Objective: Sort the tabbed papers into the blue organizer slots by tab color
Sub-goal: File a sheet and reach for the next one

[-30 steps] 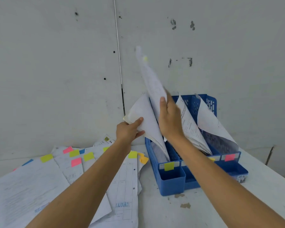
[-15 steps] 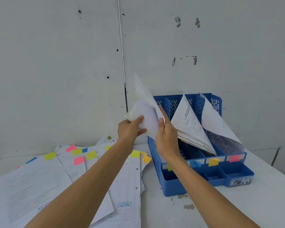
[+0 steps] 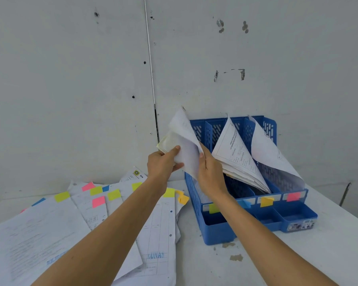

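Near you, loose tabbed papers (image 3: 50, 234) cover the tabletop (image 3: 318, 254) at left. Beyond, your left grip (image 3: 163, 164) pinches a sheaf of papers (image 3: 179, 129) standing in the leftmost slot of the blue organizer (image 3: 219, 234), thumb on top; your right grip (image 3: 212, 176) pinches its front sheet (image 3: 189, 157) by the edge

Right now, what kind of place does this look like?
Probably a plain office or filing corner: a blue organizer with colour-labelled slots, loose tabbed papers spread over a white table, all against a bare, scuffed wall.
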